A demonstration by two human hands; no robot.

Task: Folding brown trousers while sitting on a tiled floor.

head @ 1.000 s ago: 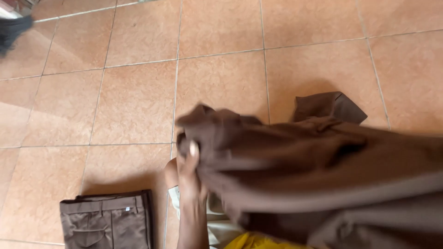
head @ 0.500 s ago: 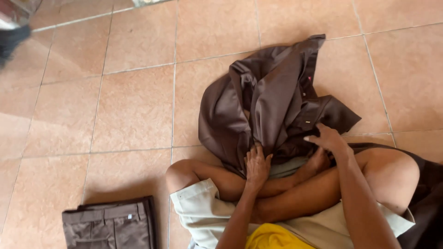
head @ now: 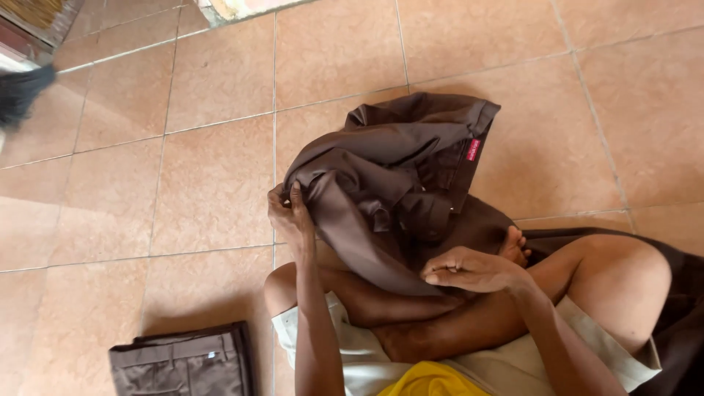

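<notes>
Seated cross-legged on a tiled floor (head: 213,183), a person works a pair of dark brown trousers (head: 396,176) that lies bunched and crumpled just ahead of the knees, part on the tiles and part draped over the lap. The left hand (head: 290,216) has its fingers closed around a fold at the garment's near left edge, thumb pressed on top. The right hand (head: 473,270) hovers low over the cloth near the crossed legs, fingers curled loosely inward; whether they pinch any fabric cannot be told from this angle.

Judged from how things lie, the folding of this pair has barely begun: the waistband, marked by a small red tag (head: 473,149), is twisted to the far right, the legs are heaped rather than laid flat, and no crease is set. Smoothing, aligning and folding all appear to remain.

One piece looks finished: a second pair of brown trousers (head: 183,363), folded flat with its waistband up, rests on the tiles well apart, to the left of the person's knee. That makes two pairs in view, one folded and one not, and two hands at work. A dark, blurred object (head: 22,92) sits at the far left edge, possibly more cloth.
</notes>
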